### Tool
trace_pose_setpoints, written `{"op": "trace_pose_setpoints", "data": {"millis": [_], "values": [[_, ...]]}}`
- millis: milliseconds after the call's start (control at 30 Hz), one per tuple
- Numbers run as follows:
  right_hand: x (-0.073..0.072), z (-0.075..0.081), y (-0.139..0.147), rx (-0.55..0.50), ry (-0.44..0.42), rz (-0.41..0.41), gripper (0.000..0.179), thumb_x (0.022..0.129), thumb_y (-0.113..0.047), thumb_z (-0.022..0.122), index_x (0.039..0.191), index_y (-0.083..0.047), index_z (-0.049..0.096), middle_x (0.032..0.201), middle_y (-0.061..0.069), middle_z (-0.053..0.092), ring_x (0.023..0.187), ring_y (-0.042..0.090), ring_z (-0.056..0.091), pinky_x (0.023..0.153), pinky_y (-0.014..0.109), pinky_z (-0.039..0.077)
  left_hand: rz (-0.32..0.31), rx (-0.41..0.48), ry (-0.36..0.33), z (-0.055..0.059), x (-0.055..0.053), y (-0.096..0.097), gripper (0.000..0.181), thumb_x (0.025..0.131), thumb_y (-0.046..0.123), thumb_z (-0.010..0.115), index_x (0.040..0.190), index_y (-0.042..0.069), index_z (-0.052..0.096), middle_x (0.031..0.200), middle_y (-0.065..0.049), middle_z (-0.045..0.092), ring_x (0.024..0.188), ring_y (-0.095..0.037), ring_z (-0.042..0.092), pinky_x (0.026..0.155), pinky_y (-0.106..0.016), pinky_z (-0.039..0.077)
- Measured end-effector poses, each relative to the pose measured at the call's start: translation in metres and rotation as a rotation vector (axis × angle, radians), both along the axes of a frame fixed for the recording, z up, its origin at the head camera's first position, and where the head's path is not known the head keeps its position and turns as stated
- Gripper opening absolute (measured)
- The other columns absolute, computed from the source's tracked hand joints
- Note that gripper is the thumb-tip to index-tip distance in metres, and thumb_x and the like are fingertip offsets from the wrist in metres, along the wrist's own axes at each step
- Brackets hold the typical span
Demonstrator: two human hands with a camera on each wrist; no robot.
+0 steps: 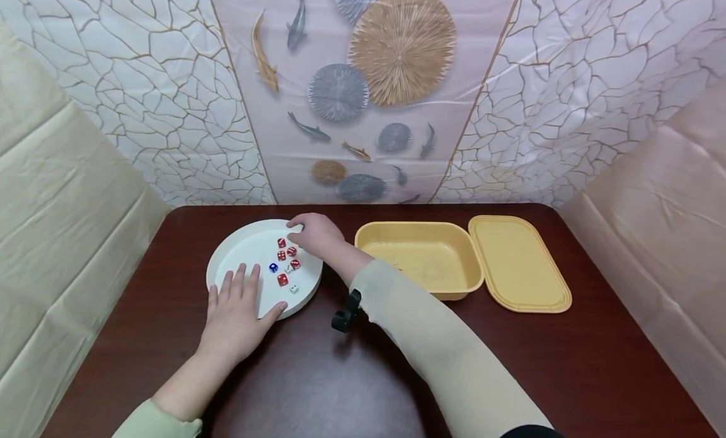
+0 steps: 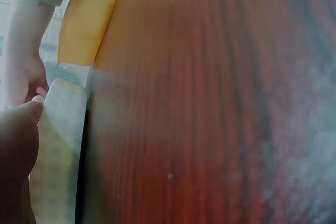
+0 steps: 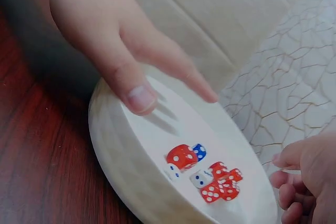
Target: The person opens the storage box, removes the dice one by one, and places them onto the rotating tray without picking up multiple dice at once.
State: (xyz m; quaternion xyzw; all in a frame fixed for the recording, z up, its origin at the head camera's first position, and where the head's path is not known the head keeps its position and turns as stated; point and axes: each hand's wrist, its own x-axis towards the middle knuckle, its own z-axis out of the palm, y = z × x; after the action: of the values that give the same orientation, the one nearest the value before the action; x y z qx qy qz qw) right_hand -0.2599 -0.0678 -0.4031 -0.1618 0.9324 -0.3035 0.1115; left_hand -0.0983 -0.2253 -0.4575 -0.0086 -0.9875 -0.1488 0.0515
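Observation:
A round white tray [image 1: 232, 252] stands at the table's left, also in the right wrist view. Several red dice [image 1: 282, 279], a blue die [image 1: 273, 268] and two white dice [image 1: 293, 289] lie in its right half. My left hand [image 1: 235, 318] reaches over the near left rim, palm down, its straight fingers spread over the tray floor and thumb at the near rim. My right hand [image 1: 317, 235] is at the far right rim, thumb and index tips apart. Its other fingers are curled in the right wrist view [image 3: 310, 182]; I cannot tell whether they hold anything.
Right of the tray stands an open yellow container [image 1: 420, 287], with its yellow lid [image 1: 518, 265] flat beside it. My right forearm crosses in front of the container. A patterned backdrop [image 1: 351, 97] rises behind the dark red-brown table [image 1: 317, 375].

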Motion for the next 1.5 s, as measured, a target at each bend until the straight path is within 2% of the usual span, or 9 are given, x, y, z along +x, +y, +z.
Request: {"op": "trace_pose_setpoints", "data": {"millis": [167, 400, 533, 633, 700, 833, 1067, 1500], "values": [[0.004, 0.007, 0.019, -0.152, -0.056, -0.019, 0.033, 0.096, -0.03, 0.067, 0.127, -0.019, 0.069, 0.108, 0.0, 0.067, 0.079, 0.01, 0.067, 0.069, 0.026, 0.054, -0.002, 0.01, 0.004, -0.001, -0.002, -0.005, 0.097, 0.09, 0.071, 0.05, 0.156, 0.005, 0.023, 0.158, -0.028, 0.021, 0.144, -0.051, 0.014, 0.113, -0.068, 0.004], [0.008, 0.011, 0.056, -0.238, -0.066, -0.046, 0.032, 0.094, -0.03, 0.069, 0.125, -0.023, 0.069, 0.082, 0.001, 0.067, 0.081, 0.026, 0.068, 0.062, 0.029, 0.053, -0.002, 0.023, 0.007, -0.003, -0.004, -0.013, 0.098, 0.09, 0.072, 0.049, 0.156, 0.004, 0.023, 0.158, -0.029, 0.02, 0.144, -0.051, 0.014, 0.112, -0.07, 0.004], [0.011, 0.01, 0.084, -0.301, -0.067, -0.061, 0.032, 0.093, -0.029, 0.07, 0.125, -0.021, 0.069, 0.08, 0.007, 0.069, 0.079, 0.031, 0.067, 0.058, 0.029, 0.05, -0.003, 0.026, 0.008, -0.004, -0.006, -0.016, 0.098, 0.09, 0.072, 0.048, 0.156, 0.004, 0.022, 0.158, -0.029, 0.019, 0.143, -0.052, 0.014, 0.112, -0.07, 0.004], [0.014, 0.009, 0.106, -0.331, -0.061, -0.08, 0.033, 0.093, -0.028, 0.07, 0.125, -0.02, 0.069, 0.083, 0.012, 0.07, 0.069, 0.026, 0.064, 0.053, 0.028, 0.047, -0.002, 0.023, 0.01, -0.004, -0.006, -0.019, 0.099, 0.09, 0.073, 0.046, 0.156, 0.004, 0.022, 0.158, -0.029, 0.019, 0.143, -0.052, 0.014, 0.112, -0.071, 0.003], [0.016, 0.008, 0.121, -0.34, -0.062, -0.1, 0.034, 0.093, -0.028, 0.07, 0.126, -0.019, 0.069, 0.083, 0.013, 0.07, 0.062, 0.022, 0.059, 0.05, 0.029, 0.045, -0.005, 0.024, 0.011, -0.005, -0.006, -0.021, 0.1, 0.09, 0.074, 0.044, 0.156, 0.003, 0.021, 0.158, -0.03, 0.019, 0.143, -0.052, 0.014, 0.111, -0.071, 0.003], [0.021, 0.006, 0.149, -0.337, -0.071, -0.139, 0.037, 0.094, -0.028, 0.069, 0.129, -0.017, 0.067, 0.079, 0.01, 0.067, 0.058, 0.017, 0.054, 0.052, 0.032, 0.046, -0.003, 0.03, 0.016, -0.005, -0.006, -0.023, 0.1, 0.09, 0.075, 0.042, 0.156, 0.003, 0.021, 0.157, -0.03, 0.019, 0.143, -0.052, 0.014, 0.111, -0.071, 0.003], [0.031, 0.001, 0.191, -0.382, -0.056, -0.171, 0.041, 0.094, -0.023, 0.069, 0.132, -0.008, 0.064, 0.071, 0.006, 0.062, 0.055, 0.015, 0.052, 0.052, 0.027, 0.043, -0.004, 0.035, 0.024, -0.005, -0.007, -0.026, 0.1, 0.091, 0.074, 0.042, 0.156, 0.003, 0.021, 0.157, -0.031, 0.019, 0.142, -0.053, 0.014, 0.111, -0.072, 0.003], [0.05, 0.004, 0.233, -0.355, -0.004, -0.22, 0.042, 0.093, -0.025, 0.071, 0.132, -0.01, 0.064, 0.072, 0.006, 0.061, 0.058, 0.019, 0.053, 0.048, 0.026, 0.039, -0.013, 0.008, 0.027, 0.0, -0.008, -0.031, 0.097, 0.092, 0.072, 0.043, 0.155, 0.001, 0.023, 0.156, -0.032, 0.02, 0.142, -0.054, 0.015, 0.11, -0.073, 0.007]]}}
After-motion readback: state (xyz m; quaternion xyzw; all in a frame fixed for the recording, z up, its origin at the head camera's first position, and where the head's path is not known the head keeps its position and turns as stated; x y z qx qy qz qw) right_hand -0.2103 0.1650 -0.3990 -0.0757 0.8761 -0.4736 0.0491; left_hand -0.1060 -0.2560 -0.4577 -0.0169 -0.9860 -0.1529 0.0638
